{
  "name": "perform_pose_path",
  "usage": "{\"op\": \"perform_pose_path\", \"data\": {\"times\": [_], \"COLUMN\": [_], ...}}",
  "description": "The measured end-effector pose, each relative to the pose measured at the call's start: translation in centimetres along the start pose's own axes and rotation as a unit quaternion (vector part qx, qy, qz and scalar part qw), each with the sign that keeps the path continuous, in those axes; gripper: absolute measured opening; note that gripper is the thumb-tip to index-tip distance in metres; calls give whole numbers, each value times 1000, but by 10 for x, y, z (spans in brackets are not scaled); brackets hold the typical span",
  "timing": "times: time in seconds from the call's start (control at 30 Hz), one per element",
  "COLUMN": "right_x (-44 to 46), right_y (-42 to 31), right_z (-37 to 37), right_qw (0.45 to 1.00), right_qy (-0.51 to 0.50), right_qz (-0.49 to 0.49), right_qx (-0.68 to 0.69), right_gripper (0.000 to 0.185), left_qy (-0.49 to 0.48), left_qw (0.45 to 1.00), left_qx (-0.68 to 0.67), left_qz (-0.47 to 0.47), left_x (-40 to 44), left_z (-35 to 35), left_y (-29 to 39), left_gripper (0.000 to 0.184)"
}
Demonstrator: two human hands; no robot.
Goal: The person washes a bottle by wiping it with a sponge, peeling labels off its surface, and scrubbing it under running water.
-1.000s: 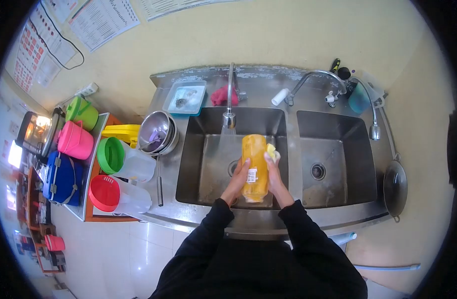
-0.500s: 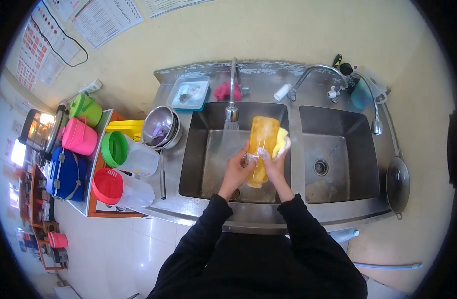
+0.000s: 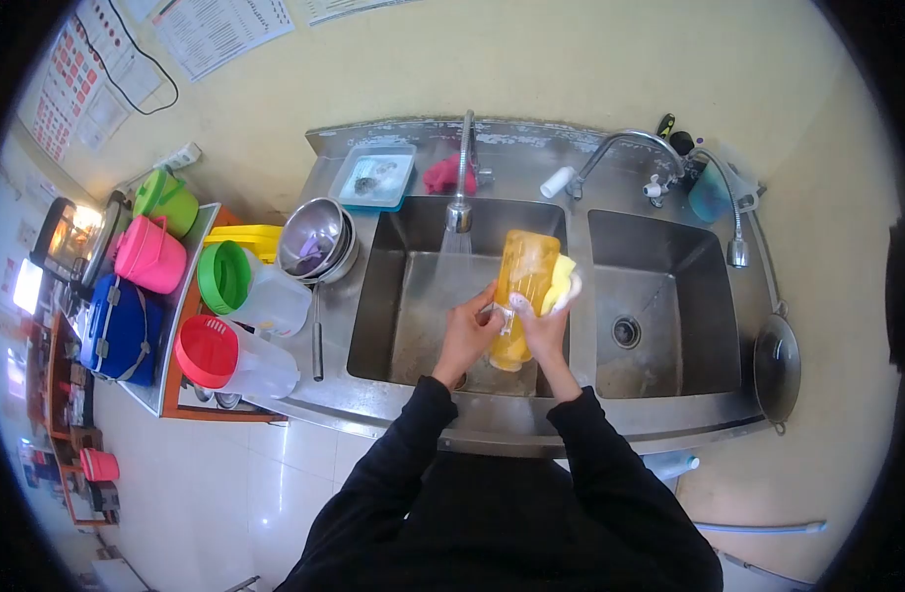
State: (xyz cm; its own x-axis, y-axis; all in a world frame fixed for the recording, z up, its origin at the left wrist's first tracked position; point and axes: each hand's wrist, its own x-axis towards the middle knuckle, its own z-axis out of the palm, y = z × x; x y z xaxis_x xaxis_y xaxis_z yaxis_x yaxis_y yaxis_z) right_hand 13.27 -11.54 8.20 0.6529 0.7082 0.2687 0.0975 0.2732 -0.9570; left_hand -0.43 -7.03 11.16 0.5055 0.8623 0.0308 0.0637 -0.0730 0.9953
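Over the left sink basin I hold a translucent yellow-orange plastic jar (image 3: 527, 259), tilted slightly, with whitish suds on it. My left hand (image 3: 469, 337) is closed on its lower left side, fingertips against the jar. On the other side, my right hand (image 3: 545, 331) is closed around a soft yellow sponge (image 3: 561, 282), which lies between the palm and the jar; its thumb presses the jar's front, and white foam covers some fingers. Left of the jar, water runs from a flexible faucet (image 3: 459, 215) into the left basin (image 3: 413, 326).
A right basin (image 3: 659, 340) has its own faucet (image 3: 738, 252). Stacked metal bowls (image 3: 314, 237) stand left of the sink, near clear jugs with green (image 3: 225, 276) and red (image 3: 208, 351) rims. Behind are a soapy tray (image 3: 375, 178) and a pink cloth (image 3: 442, 176). A pan lid (image 3: 776, 367) hangs at right.
The view has shifted slightly. The jar leans a little more to the right in my hands, and both hands keep nearly the same hold. Water still runs.
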Motion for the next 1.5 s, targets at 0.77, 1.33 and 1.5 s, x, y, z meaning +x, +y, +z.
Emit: {"op": "perform_pose_path", "data": {"times": [0.77,1.33,1.5], "right_x": [-18,-6,-9], "right_y": [-10,-14,-11], "right_z": [-4,1,5], "right_qw": [991,997,996], "right_qy": [15,38,30], "right_qz": [-53,-28,-48], "right_qx": [-120,-62,-65], "right_gripper": [92,95,99], "left_qy": [-1,47,83], "left_qw": [984,987,989], "left_qx": [-177,-154,-121], "left_qz": [-19,21,-3], "left_x": [-15,-17,-20], "left_z": [11,10,10], "left_y": [-3,-21,-9], "left_gripper": [58,31,25]}}
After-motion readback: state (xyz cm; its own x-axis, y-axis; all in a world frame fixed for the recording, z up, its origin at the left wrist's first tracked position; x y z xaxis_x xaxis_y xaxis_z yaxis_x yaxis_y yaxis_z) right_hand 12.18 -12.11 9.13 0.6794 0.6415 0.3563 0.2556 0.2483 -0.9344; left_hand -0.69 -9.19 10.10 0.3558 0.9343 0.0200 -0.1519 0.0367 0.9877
